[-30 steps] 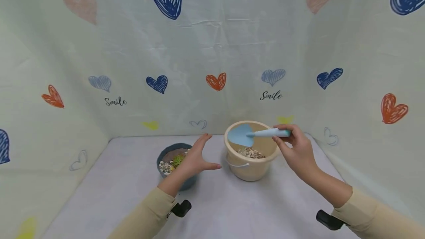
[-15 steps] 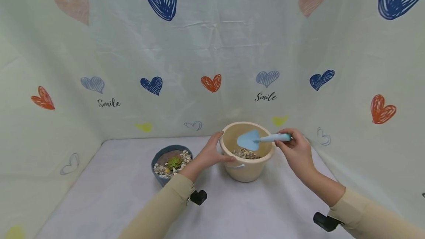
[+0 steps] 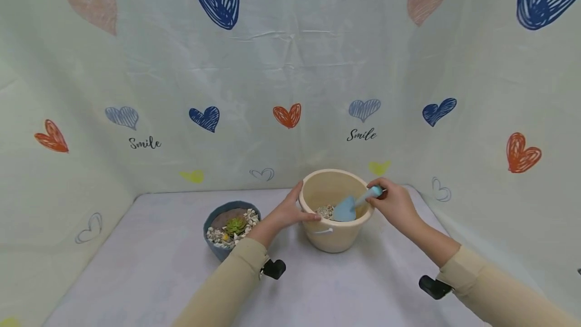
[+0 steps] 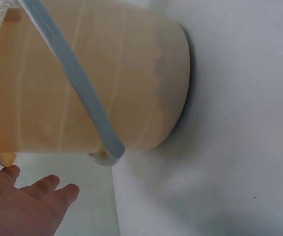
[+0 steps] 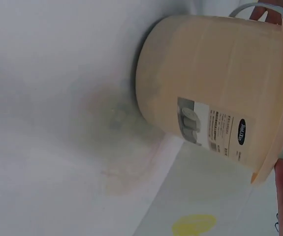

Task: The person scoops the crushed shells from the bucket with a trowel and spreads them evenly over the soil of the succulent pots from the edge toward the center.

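Right hand (image 3: 396, 203): fingers curled, pinching the blue trowel (image 3: 345, 210) near the handle's end.
Trowel: from my seat, blade angled down inside the beige bucket (image 3: 331, 240), beside the pebbles (image 3: 324, 211); can't tell if touching. Looks like light, stiff plastic, maybe slick, so I'd grip mid-handle.
Left hand (image 3: 285, 212): spread wide, touching the bucket's rim.
Bucket: upright, probably light and tippy; I'd steady it by the rim.
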`<state>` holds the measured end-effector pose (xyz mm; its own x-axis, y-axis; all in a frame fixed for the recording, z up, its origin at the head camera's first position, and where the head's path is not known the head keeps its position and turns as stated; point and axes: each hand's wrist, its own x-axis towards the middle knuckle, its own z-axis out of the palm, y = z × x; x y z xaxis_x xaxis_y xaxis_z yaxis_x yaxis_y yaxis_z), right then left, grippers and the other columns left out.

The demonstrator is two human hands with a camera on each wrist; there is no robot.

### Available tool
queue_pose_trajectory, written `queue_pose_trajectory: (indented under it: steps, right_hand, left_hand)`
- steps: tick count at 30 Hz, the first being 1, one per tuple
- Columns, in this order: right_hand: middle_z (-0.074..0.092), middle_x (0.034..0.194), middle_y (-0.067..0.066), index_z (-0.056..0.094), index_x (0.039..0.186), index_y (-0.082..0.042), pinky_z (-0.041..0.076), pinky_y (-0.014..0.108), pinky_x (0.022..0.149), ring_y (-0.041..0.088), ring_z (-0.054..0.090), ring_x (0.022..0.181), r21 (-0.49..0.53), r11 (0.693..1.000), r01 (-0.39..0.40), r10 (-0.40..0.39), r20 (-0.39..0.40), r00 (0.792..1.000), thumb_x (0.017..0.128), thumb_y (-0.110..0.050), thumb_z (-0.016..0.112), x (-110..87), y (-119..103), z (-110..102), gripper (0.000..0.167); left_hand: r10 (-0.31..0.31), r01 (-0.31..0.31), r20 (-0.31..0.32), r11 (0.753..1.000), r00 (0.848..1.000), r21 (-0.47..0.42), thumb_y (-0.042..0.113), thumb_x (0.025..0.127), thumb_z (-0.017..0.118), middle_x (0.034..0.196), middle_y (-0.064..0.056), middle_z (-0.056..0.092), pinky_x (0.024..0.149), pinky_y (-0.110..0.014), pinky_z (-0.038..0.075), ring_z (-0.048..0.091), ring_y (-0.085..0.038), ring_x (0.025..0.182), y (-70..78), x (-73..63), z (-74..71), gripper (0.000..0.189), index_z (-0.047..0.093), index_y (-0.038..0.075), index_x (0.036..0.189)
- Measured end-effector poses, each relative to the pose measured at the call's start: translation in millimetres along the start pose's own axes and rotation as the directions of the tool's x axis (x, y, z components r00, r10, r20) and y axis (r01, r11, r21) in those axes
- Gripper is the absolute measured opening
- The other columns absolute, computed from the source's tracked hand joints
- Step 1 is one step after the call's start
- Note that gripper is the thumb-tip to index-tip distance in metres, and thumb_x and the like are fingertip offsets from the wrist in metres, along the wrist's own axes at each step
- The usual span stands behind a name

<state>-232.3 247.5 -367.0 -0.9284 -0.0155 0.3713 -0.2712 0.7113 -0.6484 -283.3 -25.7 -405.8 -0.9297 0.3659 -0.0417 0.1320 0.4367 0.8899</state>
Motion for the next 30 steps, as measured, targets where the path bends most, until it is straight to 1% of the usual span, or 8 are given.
queue_pose_trajectory:
  steps: [3, 6, 10, 14, 17, 22, 26, 30]
  right_hand:
    - [0.066, 0.092, 0.013, 0.064, 0.107, 0.002, 0.054, 0.032, 0.063, 0.023, 0.061, 0.076, -0.032, 0.999, -0.001, 0.003, 0.047, 0.999, 0.083, 0.001, 0.074, 6.2, 1, 0, 0.026]
    - [0.066, 0.092, 0.013, 0.064, 0.104, 0.002, 0.055, 0.034, 0.065, 0.023, 0.060, 0.077, -0.071, 0.997, 0.011, -0.005, 0.077, 0.997, 0.083, 0.001, 0.075, 11.4, 1, 3, 0.024]
    - [0.065, 0.088, 0.011, 0.065, 0.100, 0.002, 0.053, 0.032, 0.062, 0.022, 0.059, 0.074, -0.120, 0.992, 0.025, -0.012, 0.115, 0.993, 0.082, 0.003, 0.074, 18.5, -1, 8, 0.021]
    - [0.063, 0.084, 0.010, 0.064, 0.096, 0.001, 0.051, 0.029, 0.057, 0.020, 0.057, 0.069, -0.132, 0.991, 0.030, -0.009, 0.159, 0.987, 0.081, 0.005, 0.073, 27.4, -4, 9, 0.018]
    - [0.065, 0.085, 0.010, 0.065, 0.092, -0.001, 0.051, 0.029, 0.056, 0.020, 0.057, 0.069, -0.160, 0.986, 0.056, -0.025, 0.187, 0.982, 0.078, 0.006, 0.076, 32.7, -4, 9, 0.019]
    - [0.066, 0.085, 0.009, 0.065, 0.086, -0.003, 0.052, 0.032, 0.061, 0.022, 0.057, 0.073, -0.186, 0.976, 0.111, -0.063, 0.248, 0.967, 0.076, 0.008, 0.077, 38.2, -2, 7, 0.019]
    - [0.065, 0.081, 0.005, 0.064, 0.082, -0.004, 0.051, 0.032, 0.062, 0.021, 0.056, 0.073, -0.176, 0.972, 0.156, -0.098, 0.298, 0.950, 0.075, 0.009, 0.078, 40.8, 0, 6, 0.020]
    - [0.063, 0.076, 0.002, 0.064, 0.080, -0.006, 0.049, 0.033, 0.063, 0.020, 0.054, 0.071, -0.175, 0.960, 0.220, -0.152, 0.335, 0.930, 0.073, 0.009, 0.079, 43.9, 1, 5, 0.022]
  left_hand:
    - [0.007, -0.007, 0.006, 1.000, 1.000, -0.027, 0.030, 0.072, 0.089, 0.160, -0.015, 0.017, 0.114, -0.057, 0.016, 0.016, -0.036, 0.145, -1.6, -2.5, 2.5, 0.119, 0.008, 0.012, 0.158]
    - [0.011, -0.011, 0.005, 0.999, 1.000, -0.050, 0.027, 0.072, 0.088, 0.159, -0.017, 0.019, 0.113, -0.059, 0.016, 0.017, -0.037, 0.145, -3.1, -5.8, 5.2, 0.119, 0.007, 0.011, 0.158]
    - [0.005, -0.004, 0.004, 0.998, 1.000, -0.056, 0.027, 0.072, 0.088, 0.159, -0.017, 0.021, 0.113, -0.059, 0.016, 0.018, -0.038, 0.144, -3.5, -7.1, 6.0, 0.119, 0.007, 0.011, 0.158]
    - [0.020, -0.019, 0.008, 0.999, 1.000, -0.048, 0.027, 0.073, 0.088, 0.158, -0.018, 0.022, 0.112, -0.061, 0.018, 0.021, -0.039, 0.143, -1.3, -5.5, 3.0, 0.119, 0.007, 0.012, 0.158]
    - [0.029, -0.029, 0.011, 0.998, 1.000, -0.047, 0.027, 0.073, 0.088, 0.158, -0.018, 0.022, 0.112, -0.061, 0.018, 0.021, -0.039, 0.143, -0.2, -4.2, 2.0, 0.118, 0.007, 0.011, 0.158]
    - [0.027, -0.027, 0.009, 0.999, 1.000, -0.046, 0.025, 0.074, 0.087, 0.158, -0.018, 0.021, 0.113, -0.059, 0.017, 0.020, -0.037, 0.144, -0.3, -3.5, 2.6, 0.117, 0.006, 0.011, 0.158]
    - [0.019, -0.018, 0.011, 0.999, 1.000, -0.047, 0.025, 0.075, 0.087, 0.158, -0.017, 0.021, 0.113, -0.058, 0.017, 0.020, -0.037, 0.144, -0.3, -3.8, 2.3, 0.117, 0.006, 0.012, 0.158]
    - [0.015, -0.014, 0.010, 0.999, 1.000, -0.051, 0.028, 0.074, 0.087, 0.159, -0.017, 0.021, 0.112, -0.059, 0.019, 0.022, -0.037, 0.143, -0.5, -3.1, 1.3, 0.118, 0.005, 0.013, 0.158]
